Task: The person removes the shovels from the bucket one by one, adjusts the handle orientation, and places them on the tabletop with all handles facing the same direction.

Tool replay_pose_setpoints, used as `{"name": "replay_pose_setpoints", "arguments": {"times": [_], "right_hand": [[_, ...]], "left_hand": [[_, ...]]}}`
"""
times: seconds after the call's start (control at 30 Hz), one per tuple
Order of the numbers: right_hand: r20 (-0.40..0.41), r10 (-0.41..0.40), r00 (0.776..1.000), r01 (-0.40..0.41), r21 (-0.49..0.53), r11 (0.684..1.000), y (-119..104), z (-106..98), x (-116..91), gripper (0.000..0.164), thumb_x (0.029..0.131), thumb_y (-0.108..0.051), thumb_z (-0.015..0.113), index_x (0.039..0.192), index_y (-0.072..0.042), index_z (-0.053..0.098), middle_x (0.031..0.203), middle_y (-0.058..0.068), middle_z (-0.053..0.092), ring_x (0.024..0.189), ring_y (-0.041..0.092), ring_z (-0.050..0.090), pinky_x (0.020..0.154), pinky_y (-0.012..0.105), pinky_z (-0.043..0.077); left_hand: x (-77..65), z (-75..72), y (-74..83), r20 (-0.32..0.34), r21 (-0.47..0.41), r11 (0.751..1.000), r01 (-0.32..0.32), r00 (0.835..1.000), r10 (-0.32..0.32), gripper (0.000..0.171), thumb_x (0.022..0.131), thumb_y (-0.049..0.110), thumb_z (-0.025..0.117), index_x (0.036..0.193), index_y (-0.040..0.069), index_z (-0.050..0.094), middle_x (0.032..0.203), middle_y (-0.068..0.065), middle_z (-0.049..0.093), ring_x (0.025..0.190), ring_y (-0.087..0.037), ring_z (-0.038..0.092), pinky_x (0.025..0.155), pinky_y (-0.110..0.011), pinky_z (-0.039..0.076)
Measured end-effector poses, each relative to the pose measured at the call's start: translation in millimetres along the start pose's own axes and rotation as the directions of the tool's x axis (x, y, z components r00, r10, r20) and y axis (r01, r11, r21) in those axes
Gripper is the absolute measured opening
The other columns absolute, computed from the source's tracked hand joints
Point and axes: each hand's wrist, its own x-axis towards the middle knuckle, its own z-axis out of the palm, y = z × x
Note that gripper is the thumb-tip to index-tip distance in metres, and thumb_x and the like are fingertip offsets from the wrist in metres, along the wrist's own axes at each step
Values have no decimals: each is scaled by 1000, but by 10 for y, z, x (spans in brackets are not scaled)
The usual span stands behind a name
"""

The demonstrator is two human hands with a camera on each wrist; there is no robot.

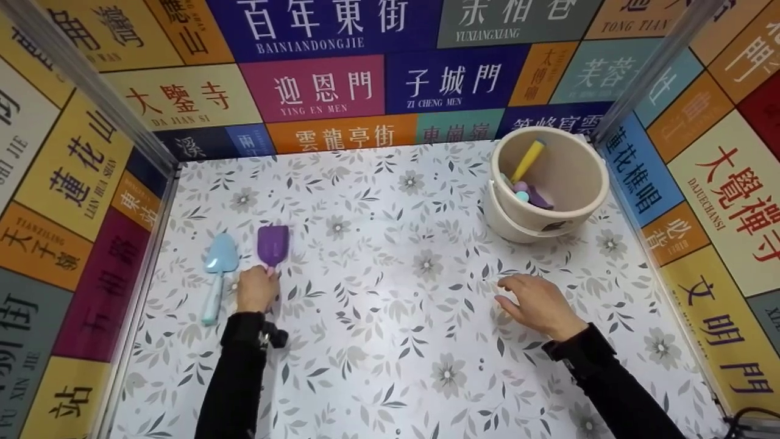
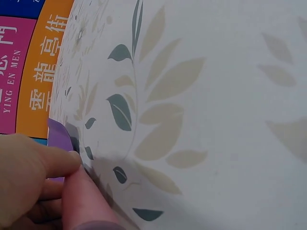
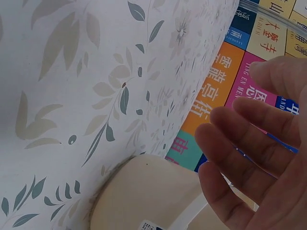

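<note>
On the left of the table, my left hand (image 1: 257, 291) grips the pink handle (image 2: 86, 199) of a small toy shovel with a purple square blade (image 1: 272, 242). The blade points away from me toward the back wall. Most of the handle is hidden under the hand in the head view. Just left of it lies a light blue toy trowel (image 1: 220, 255), its handle toward me. My right hand (image 1: 539, 305) hovers over the right half, fingers spread and slightly bent, holding nothing. Beyond it stands a beige bucket (image 1: 515, 227), which also shows below the fingers in the right wrist view.
Inside the bucket are a yellow handle (image 1: 529, 160), a purple piece (image 1: 540, 198) and small pastel ends. Walls with coloured lettered tiles (image 1: 323, 88) close in the table (image 1: 378, 317) at the back and both sides. A black cable (image 1: 752, 413) lies at the lower right corner.
</note>
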Motion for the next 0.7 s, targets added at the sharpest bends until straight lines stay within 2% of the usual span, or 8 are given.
{"name": "replay_pose_setpoints", "arguments": {"times": [0.27, 0.4, 0.5, 0.6, 0.7], "right_hand": [[-26, 25, 999, -24, 27, 999, 7, 42, -22, 22, 92, -17, 81, 106, -3, 73, 93, 11, 76, 80, 29, 72, 70, 45, 59], [-19, 40, 999, -40, 34, 999, 4, 49, -19, 21, 92, -17, 81, 106, -3, 73, 91, 11, 76, 79, 29, 72, 70, 45, 59], [-17, 50, 999, -49, 38, 998, -1, 43, -13, 22, 92, -17, 81, 106, -3, 73, 93, 11, 76, 79, 29, 71, 71, 46, 59], [-27, 57, 998, -56, 45, 997, -6, 36, -8, 23, 92, -17, 80, 107, -2, 73, 97, 13, 77, 83, 32, 73, 73, 47, 60], [-43, 68, 997, -66, 57, 996, -10, 35, -4, 23, 92, -17, 80, 108, -1, 73, 103, 15, 78, 87, 35, 74, 76, 49, 61]], "left_hand": [[-19, 14, -23, -64, -21, 999, -44, 997, 43, 32, 101, 14, 57, 92, -15, 66, 95, -40, 69, 92, -58, 69, 83, -64, 57], [-53, -45, 23, -74, -13, 1000, -14, 997, 13, 41, 103, 19, 55, 115, -19, 65, 113, -43, 67, 109, -60, 65, 96, -64, 55], [-98, -112, 103, -97, -45, 999, -6, 995, 2, 46, 104, 21, 56, 129, -18, 61, 122, -43, 65, 117, -59, 63, 102, -64, 53], [-176, -170, 241, -162, -93, 994, -61, 986, 46, 43, 103, 19, 60, 127, -16, 64, 119, -40, 67, 113, -57, 65, 99, -64, 54], [-294, -190, 414, -246, -111, 981, -157, 961, 126, 39, 102, 17, 64, 122, -15, 67, 112, -37, 70, 103, -55, 69, 92, -63, 57]]}}
